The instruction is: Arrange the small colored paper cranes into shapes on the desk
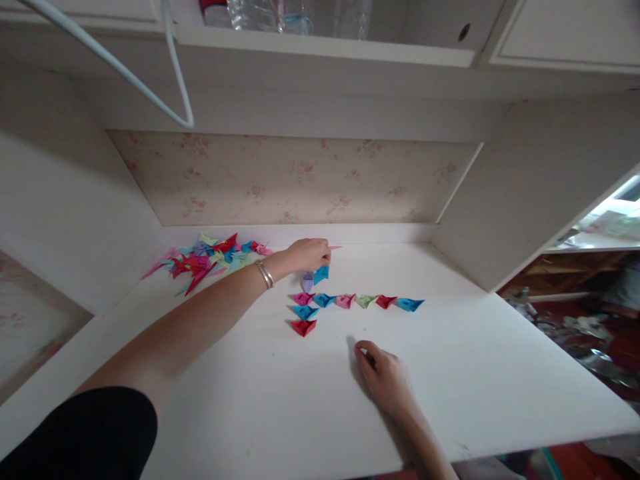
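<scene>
My left hand (309,254) reaches across the white tabletop, fingers pinched together. A thin pink paper tip (336,247) sticks out past its fingertips; the rest of that folded piece is hidden. Just below the fingers are a blue origami piece (321,274) and a lilac one (307,281). Closer to me, a row of origami pieces runs rightward from a magenta one (303,299) to a blue one (411,305). Under its left end lie another blue piece (305,312) and a red one (304,327). My right hand (384,377) rests on the tabletop, loosely curled, with nothing visible in it.
A loose heap of colourful origami (193,265) lies at the back left, beyond my left forearm. Side panels and a papered back wall (300,180) enclose the tabletop (240,400). Overhead, a shelf (325,45) holds clear plastic containers, and a white cable (115,63) hangs down.
</scene>
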Demonstrator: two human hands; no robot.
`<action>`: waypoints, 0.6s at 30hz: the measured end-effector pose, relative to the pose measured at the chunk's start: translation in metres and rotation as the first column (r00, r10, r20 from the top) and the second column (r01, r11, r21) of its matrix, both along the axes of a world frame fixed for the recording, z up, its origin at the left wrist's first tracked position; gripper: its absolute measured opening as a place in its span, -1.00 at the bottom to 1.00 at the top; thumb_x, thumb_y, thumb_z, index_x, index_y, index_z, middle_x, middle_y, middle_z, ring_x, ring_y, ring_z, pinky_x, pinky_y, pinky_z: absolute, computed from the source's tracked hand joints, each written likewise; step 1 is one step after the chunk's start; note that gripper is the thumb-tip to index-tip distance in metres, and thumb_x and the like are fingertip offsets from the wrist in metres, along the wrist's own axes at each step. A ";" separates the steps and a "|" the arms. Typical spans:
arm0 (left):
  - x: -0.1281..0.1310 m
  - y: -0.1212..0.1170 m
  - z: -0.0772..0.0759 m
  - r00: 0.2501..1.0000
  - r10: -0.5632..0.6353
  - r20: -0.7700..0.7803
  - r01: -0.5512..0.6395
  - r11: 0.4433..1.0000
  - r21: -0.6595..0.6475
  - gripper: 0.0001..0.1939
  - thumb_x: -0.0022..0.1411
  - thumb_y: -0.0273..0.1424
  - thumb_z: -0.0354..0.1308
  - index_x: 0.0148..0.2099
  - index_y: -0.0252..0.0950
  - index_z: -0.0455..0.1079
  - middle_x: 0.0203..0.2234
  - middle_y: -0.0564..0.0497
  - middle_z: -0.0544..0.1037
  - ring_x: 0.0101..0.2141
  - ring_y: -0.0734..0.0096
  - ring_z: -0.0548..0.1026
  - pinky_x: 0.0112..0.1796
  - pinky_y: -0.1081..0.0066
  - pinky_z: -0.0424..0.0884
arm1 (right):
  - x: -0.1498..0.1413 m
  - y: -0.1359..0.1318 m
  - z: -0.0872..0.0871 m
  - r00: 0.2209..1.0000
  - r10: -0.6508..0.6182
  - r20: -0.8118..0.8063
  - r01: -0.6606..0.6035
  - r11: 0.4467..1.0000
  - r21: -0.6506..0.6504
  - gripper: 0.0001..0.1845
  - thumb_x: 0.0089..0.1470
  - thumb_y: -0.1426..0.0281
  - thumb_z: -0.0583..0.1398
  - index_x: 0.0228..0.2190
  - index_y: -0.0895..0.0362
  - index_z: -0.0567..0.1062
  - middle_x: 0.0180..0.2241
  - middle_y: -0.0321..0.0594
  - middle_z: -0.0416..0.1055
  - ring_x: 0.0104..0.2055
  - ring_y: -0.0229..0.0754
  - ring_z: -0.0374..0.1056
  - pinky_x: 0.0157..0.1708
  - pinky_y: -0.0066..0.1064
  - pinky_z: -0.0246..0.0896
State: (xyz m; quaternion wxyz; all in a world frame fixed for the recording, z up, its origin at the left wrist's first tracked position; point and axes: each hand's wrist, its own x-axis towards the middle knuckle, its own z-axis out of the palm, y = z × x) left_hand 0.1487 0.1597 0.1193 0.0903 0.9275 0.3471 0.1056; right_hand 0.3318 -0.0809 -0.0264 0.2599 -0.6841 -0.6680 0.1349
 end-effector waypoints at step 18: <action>0.031 0.029 -0.037 0.993 0.116 0.011 -0.112 0.974 -0.199 -0.89 -0.15 -0.42 0.26 -0.48 -0.31 0.59 -0.55 -0.14 0.62 -0.41 0.19 0.56 -0.35 0.37 0.43 | -0.001 -0.001 0.003 1.000 -0.021 -0.019 0.020 0.999 -0.035 -0.64 0.24 0.19 -0.03 -0.21 0.04 0.50 -0.44 -0.20 0.54 -0.44 -0.13 0.43 -0.42 -0.44 0.12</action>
